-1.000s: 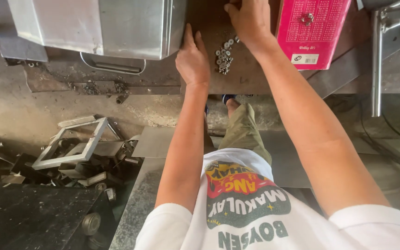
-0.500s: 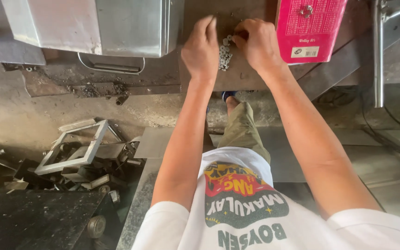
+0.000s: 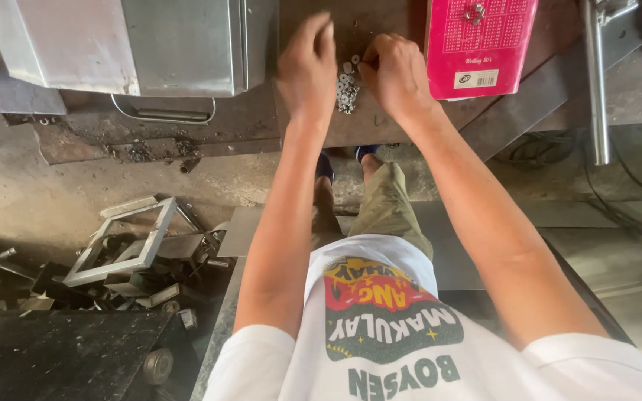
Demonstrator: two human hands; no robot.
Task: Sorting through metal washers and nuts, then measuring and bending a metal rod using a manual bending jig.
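A small heap of metal washers (image 3: pixel 347 87) lies on a brown worktop (image 3: pixel 380 126) ahead of me. My left hand (image 3: pixel 308 67) rests at the heap's left side, fingers curved toward it. My right hand (image 3: pixel 397 73) is at the heap's right side, fingertips pinched among the washers. Both hands nearly meet over the heap; whether either one holds a washer I cannot tell.
A pink booklet (image 3: pixel 481 44) with a metal clip lies right of my hands. A steel box (image 3: pixel 135 41) with a wire handle sits to the left. An upright metal post (image 3: pixel 596 82) stands at the right. Scrap metal frames (image 3: pixel 124 245) litter the floor at lower left.
My right hand has come down from the worktop's far side to the washers, and both hands have closed in on the heap from either side.
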